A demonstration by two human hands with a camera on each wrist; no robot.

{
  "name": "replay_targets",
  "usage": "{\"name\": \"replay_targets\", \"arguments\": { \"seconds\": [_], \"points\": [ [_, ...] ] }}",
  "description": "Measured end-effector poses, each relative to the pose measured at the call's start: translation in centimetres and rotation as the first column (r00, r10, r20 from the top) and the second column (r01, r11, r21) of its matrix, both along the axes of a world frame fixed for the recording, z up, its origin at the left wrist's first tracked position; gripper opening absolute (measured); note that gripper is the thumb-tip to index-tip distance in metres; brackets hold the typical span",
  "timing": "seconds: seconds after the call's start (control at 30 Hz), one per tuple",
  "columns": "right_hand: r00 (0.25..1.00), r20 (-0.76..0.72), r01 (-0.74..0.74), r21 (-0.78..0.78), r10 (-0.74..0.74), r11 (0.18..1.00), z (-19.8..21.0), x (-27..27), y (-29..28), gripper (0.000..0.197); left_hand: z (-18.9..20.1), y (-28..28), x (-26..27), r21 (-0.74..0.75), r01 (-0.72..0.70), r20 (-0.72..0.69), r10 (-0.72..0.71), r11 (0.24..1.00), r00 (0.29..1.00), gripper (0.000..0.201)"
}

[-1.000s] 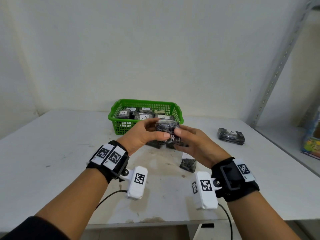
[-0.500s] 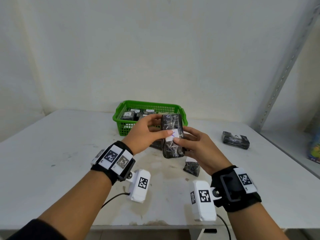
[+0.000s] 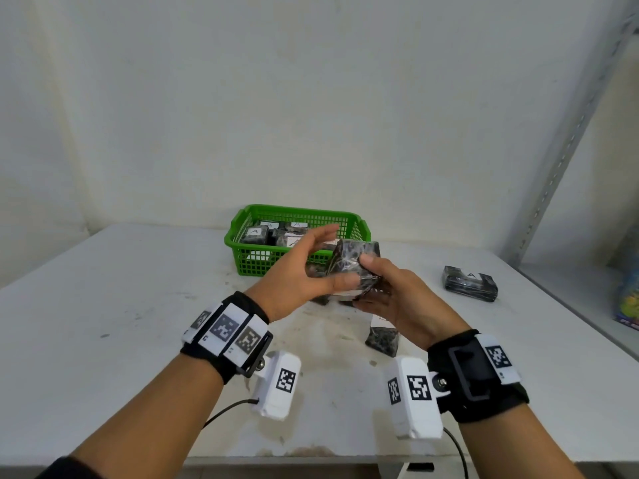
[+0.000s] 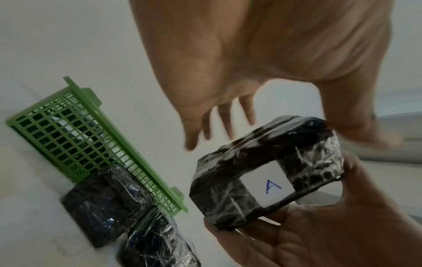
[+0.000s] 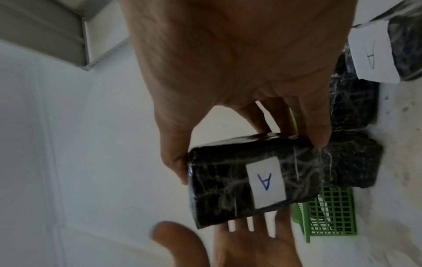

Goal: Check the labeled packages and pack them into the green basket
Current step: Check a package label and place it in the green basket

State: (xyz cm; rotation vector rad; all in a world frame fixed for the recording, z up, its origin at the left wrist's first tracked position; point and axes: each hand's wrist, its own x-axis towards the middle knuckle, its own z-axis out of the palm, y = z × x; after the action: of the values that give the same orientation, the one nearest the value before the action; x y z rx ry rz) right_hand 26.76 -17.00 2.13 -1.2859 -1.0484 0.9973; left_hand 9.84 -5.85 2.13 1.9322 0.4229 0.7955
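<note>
My right hand (image 3: pixel 378 286) grips a dark film-wrapped package (image 3: pixel 354 262) above the table, thumb on top and fingers underneath. Its white label with a blue "A" (image 5: pixel 266 182) faces down toward the wrist cameras (image 4: pixel 270 186). My left hand (image 3: pixel 311 271) hovers beside the package (image 4: pixel 262 171) with straight, spread fingers, holding nothing. The green basket (image 3: pixel 242 233) stands behind the hands and holds several labeled packages (image 3: pixel 256 234).
More wrapped packages lie on the white table (image 3: pixel 103 305): two in front of the basket (image 4: pixel 102 202), one below my right hand (image 3: pixel 382 338), and one labeled "A" at the right (image 3: pixel 470 283). A metal shelf upright (image 3: pixel 567 143) stands at the right.
The left hand has let go of the package and opened its fingers. The right hand has turned the package so its label now faces downward.
</note>
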Motion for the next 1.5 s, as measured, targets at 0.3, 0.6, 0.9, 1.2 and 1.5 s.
{"name": "replay_targets", "arguments": {
  "seconds": [0.3,0.6,0.9,1.2,1.5],
  "points": [
    [0.995,0.061,-0.072,-0.030,0.074,0.997,0.2,0.1,-0.3,0.056,-0.2,-0.5,0.8,-0.356,0.085,-0.040,-0.106,0.931,0.994,0.064],
    [0.997,0.071,-0.031,0.018,0.030,0.999,0.0,0.1,-0.5,0.066,-0.3,-0.8,0.6,-0.390,0.116,-0.035,-0.141,0.913,0.989,0.061],
    [0.998,0.055,-0.012,0.041,0.010,0.999,0.4,-0.1,-0.3,0.062,0.5,-0.5,0.2,-0.423,0.192,0.025,-0.200,0.886,0.979,0.053],
    [1.000,0.022,-0.022,-0.005,0.022,1.000,0.8,-0.5,0.5,0.052,0.9,-0.5,0.4,-0.450,0.124,0.010,-0.134,0.884,0.991,0.054],
    [0.964,0.241,-0.115,0.004,0.111,0.993,1.5,0.2,1.0,0.067,1.7,-0.2,0.8,-0.488,-0.059,-0.191,-0.041,0.871,0.981,0.063]
  ]
}}
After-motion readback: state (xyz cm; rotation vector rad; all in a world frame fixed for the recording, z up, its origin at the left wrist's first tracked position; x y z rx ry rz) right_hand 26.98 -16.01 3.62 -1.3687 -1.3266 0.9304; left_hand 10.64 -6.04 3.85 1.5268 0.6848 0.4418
